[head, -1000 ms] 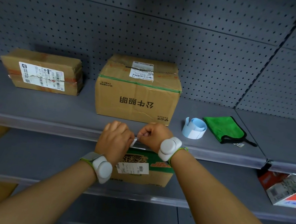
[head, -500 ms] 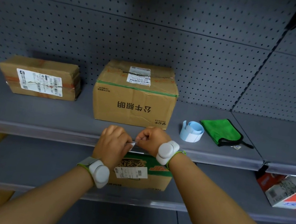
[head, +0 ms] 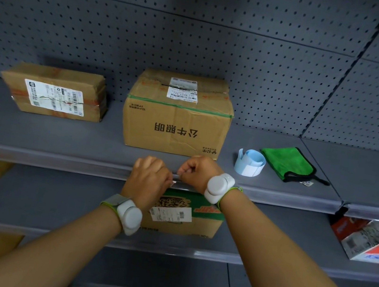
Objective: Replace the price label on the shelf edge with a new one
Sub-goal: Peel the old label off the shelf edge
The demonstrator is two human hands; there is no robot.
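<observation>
**Both hands at the shelf-edge label**

The left hand (head: 150,179) and right hand (head: 199,173) meet at the shelf edge (head: 56,162), fingers curled, each grip pinching an end of the small price label (head: 176,178) between them. Beyond on the shelf stand a large carton (head: 176,126), a flatter box (head: 55,92), a roll of blue labels (head: 250,163) and a green cloth (head: 287,162).

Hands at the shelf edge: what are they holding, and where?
Both the left hand and right hand pinch a small white label by its ends.
</observation>
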